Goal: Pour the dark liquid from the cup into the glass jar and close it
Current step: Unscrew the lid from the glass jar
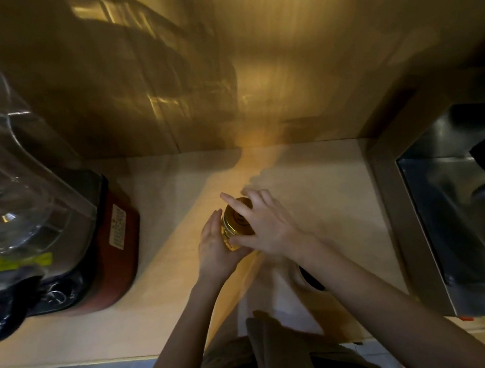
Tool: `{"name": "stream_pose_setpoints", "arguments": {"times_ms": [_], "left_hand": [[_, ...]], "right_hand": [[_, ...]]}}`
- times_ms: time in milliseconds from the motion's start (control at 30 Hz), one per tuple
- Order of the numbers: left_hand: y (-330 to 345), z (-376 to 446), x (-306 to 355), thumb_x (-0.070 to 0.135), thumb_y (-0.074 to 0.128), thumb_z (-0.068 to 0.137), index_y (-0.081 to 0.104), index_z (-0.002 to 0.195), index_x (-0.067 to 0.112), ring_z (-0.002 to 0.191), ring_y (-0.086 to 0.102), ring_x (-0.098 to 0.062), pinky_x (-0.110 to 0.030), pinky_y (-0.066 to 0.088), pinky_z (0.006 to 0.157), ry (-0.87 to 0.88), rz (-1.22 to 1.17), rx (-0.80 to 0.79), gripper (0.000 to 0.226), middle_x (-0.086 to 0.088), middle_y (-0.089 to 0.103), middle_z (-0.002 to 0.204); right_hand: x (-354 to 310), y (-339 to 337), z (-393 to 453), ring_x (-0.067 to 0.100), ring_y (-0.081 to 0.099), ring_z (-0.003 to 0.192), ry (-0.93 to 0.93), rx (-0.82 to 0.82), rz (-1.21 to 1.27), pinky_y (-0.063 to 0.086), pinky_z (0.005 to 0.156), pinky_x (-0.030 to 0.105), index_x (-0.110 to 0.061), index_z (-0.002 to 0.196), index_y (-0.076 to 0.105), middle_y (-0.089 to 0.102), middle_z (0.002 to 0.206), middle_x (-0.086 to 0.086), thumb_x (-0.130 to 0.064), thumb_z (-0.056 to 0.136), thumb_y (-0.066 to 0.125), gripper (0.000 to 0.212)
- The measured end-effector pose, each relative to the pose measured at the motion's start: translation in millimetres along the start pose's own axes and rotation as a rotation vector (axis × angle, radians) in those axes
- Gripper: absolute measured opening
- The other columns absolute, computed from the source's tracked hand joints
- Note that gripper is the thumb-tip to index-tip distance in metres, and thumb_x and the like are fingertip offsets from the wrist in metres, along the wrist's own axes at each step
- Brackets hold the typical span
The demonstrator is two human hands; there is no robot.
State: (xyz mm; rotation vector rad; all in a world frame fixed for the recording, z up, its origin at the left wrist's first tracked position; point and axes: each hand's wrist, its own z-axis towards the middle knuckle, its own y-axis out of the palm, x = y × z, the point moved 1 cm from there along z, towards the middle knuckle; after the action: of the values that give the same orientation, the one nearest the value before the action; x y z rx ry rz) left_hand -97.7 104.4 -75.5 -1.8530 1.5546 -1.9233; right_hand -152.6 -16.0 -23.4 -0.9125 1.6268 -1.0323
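A small glass jar (pixel 232 229) with a gold lid (pixel 237 217) stands on the pale counter (pixel 162 285) at the centre of the view. My left hand (pixel 217 249) cups the jar's left side and base. My right hand (pixel 262 222) lies over the lid from the right, fingers spread across its top, forefinger pointing up-left. A metal clasp shows on the jar's near side. A dark round rim, perhaps the cup (pixel 311 279), peeks out under my right forearm; most of it is hidden. The jar's contents cannot be seen.
A blender (pixel 58 237) with a clear jug and red base fills the left of the counter. A steel sink (pixel 459 218) lies to the right. A wooden wall (pixel 280 56) stands close behind. A white cloth (pixel 273 299) lies under my forearms.
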Motion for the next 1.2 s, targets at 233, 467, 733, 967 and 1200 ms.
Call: {"name": "stream_pose_setpoints", "arguments": {"times_ms": [233, 467, 733, 967, 1200], "left_hand": [[2.3, 4.8, -2.0, 0.046, 0.076, 0.061, 0.036, 0.137, 0.016, 0.122, 0.050, -0.024, -0.037, 0.044, 0.097, -0.010, -0.102, 0.006, 0.091, -0.006, 0.052, 0.135], [7.0, 2.9, -8.8, 0.038, 0.078, 0.063, 0.033, 0.139, 0.016, 0.128, 0.044, -0.021, -0.032, 0.038, 0.103, -0.022, -0.176, 0.017, 0.091, -0.006, 0.047, 0.142], [9.0, 2.2, -9.0, 0.036, 0.079, 0.062, 0.031, 0.140, 0.018, 0.130, 0.042, -0.017, -0.026, 0.034, 0.102, -0.044, -0.191, 0.030, 0.092, -0.003, 0.046, 0.142], [9.7, 1.8, -10.2, 0.036, 0.079, 0.061, 0.032, 0.139, 0.018, 0.128, 0.042, -0.015, -0.024, 0.035, 0.100, -0.036, -0.191, 0.038, 0.093, -0.003, 0.047, 0.141], [9.7, 1.7, -10.2, 0.036, 0.079, 0.062, 0.032, 0.139, 0.017, 0.128, 0.043, -0.017, -0.026, 0.036, 0.101, -0.028, -0.188, 0.030, 0.092, -0.004, 0.047, 0.141]], "right_hand": [[22.1, -21.8, 5.1, 0.022, 0.039, 0.118, -0.037, 0.063, 0.262, 0.042, 0.094, 0.040, -0.033, 0.139, 0.033, 0.047, 0.128, 0.007, -0.055, 0.084, 0.052, 0.063], [82.7, -6.9, 21.4, 0.026, 0.060, 0.101, 0.434, 0.234, 1.123, 0.051, 0.088, 0.037, -0.030, 0.108, 0.059, 0.061, 0.102, 0.008, -0.026, 0.081, 0.072, 0.030], [108.4, 36.5, 24.9, 0.026, 0.050, 0.114, 0.440, 0.056, 0.693, 0.041, 0.095, 0.033, -0.009, 0.133, 0.038, 0.050, 0.126, 0.012, -0.019, 0.057, 0.085, 0.090], [117.8, 42.6, 26.5, 0.030, 0.042, 0.120, 0.245, -0.076, 0.318, 0.035, 0.098, 0.032, -0.005, 0.128, 0.048, 0.050, 0.125, 0.015, -0.022, 0.061, 0.084, 0.078], [115.3, 41.1, 28.6, 0.029, 0.035, 0.119, 0.226, -0.221, 0.083, 0.033, 0.096, 0.030, -0.007, 0.130, 0.045, 0.045, 0.126, 0.013, -0.031, 0.065, 0.080, 0.078]]}}
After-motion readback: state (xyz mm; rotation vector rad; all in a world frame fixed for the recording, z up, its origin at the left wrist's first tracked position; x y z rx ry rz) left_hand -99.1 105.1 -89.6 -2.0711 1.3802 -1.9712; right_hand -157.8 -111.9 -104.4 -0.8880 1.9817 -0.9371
